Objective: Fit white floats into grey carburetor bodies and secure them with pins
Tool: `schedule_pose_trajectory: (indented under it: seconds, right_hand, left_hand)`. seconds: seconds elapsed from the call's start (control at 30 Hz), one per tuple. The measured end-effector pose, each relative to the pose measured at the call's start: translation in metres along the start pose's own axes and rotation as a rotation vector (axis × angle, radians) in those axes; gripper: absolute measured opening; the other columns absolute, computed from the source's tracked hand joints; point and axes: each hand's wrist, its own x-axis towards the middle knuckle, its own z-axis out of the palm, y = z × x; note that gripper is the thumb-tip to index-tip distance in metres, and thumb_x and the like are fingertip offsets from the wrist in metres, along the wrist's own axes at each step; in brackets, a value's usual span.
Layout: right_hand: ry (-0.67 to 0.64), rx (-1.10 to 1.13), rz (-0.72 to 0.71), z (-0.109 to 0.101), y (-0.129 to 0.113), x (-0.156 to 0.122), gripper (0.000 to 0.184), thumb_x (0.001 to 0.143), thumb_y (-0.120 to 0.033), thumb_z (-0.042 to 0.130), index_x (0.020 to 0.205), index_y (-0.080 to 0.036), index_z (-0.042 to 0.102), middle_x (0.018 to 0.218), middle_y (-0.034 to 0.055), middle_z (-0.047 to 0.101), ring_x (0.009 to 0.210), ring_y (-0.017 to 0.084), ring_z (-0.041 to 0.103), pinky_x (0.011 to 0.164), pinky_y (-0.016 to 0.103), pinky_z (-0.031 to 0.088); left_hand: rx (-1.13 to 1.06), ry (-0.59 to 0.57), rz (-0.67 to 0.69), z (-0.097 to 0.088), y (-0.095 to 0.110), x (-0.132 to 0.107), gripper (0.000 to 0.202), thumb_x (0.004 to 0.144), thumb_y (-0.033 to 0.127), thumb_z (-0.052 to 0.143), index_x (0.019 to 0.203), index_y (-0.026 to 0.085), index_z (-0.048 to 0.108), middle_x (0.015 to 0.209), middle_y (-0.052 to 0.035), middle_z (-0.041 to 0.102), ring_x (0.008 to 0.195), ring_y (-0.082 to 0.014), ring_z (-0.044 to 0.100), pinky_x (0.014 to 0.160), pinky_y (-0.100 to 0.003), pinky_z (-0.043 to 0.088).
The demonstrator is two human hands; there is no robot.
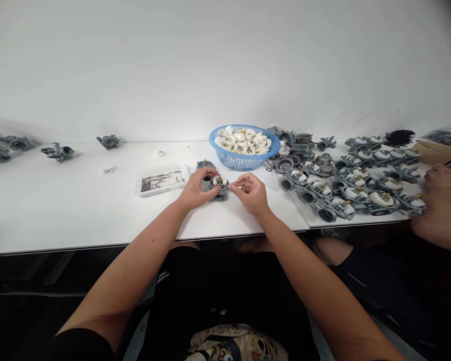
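A grey metal carburetor (220, 196) with a white float (220, 181) on top rests on the white table in front of me. My left hand (200, 189) grips its left side, thumb at the front and fingers behind. At its right edge, my right hand (251, 193) is closed in a pinch of thumb and index finger; whatever sits between the fingertips is too small to make out. Just behind my left fingers stands another carburetor body (206, 164), partly hidden. To the left, a shallow white tray (135, 186) holds thin dark metal pins (152, 182).
A blue basket (240, 161) full of white floats stands behind my hands. Several carburetors with floats (355, 193) crowd the right side, near another person's hand (445, 190). More carburetor bodies (57, 151) lie at the far left. A black ring (268, 169) lies right of the basket.
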Motion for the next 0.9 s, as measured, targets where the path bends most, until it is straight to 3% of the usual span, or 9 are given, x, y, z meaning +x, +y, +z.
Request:
schedule_pose_trajectory:
  seconds: [0.2, 0.4, 0.57, 0.9]
  right_hand:
    - [-0.015, 0.001, -0.049, 0.0007, 0.0046, 0.0008, 0.035, 0.075, -0.044, 0.081, 0.077, -0.019, 0.057, 0.082, 0.0056, 0.072, 0.048, 0.006, 0.040, 0.044, 0.023, 0.025]
    - [0.003, -0.033, -0.057, 0.0018, 0.0018, -0.0002, 0.030, 0.077, -0.041, 0.080, 0.075, -0.018, 0.060, 0.085, 0.0053, 0.074, 0.045, 0.004, 0.030, 0.042, 0.023, 0.023]
    - [-0.024, -0.010, -0.064, 0.0018, 0.0025, 0.0001, 0.029, 0.078, -0.040, 0.080, 0.076, -0.018, 0.061, 0.085, 0.0055, 0.074, 0.046, 0.005, 0.035, 0.042, 0.023, 0.023]
    - [-0.003, -0.075, -0.109, 0.0030, 0.0004, -0.0020, 0.026, 0.080, -0.038, 0.079, 0.078, -0.019, 0.060, 0.086, 0.0041, 0.075, 0.043, 0.004, 0.031, 0.041, 0.023, 0.024]
  left_hand:
    - [-0.020, -0.004, -0.003, -0.0005, 0.0029, 0.0003, 0.035, 0.080, 0.030, 0.071, 0.111, 0.019, 0.060, 0.114, -0.0097, 0.069, 0.109, -0.0244, 0.065, 0.101, -0.042, 0.050]
    - [-0.054, -0.004, -0.019, -0.0008, 0.0030, 0.0002, 0.037, 0.079, 0.030, 0.072, 0.111, 0.019, 0.060, 0.116, -0.0101, 0.069, 0.111, -0.0250, 0.065, 0.103, -0.043, 0.050]
    - [-0.084, -0.008, -0.026, -0.0014, 0.0008, -0.0001, 0.035, 0.079, 0.029, 0.072, 0.110, 0.018, 0.061, 0.116, -0.0103, 0.070, 0.112, -0.0246, 0.065, 0.104, -0.042, 0.049]
    - [-0.108, -0.013, -0.035, -0.0014, 0.0008, -0.0001, 0.034, 0.077, 0.027, 0.074, 0.108, 0.019, 0.062, 0.116, -0.0105, 0.070, 0.112, -0.0256, 0.065, 0.104, -0.043, 0.049]
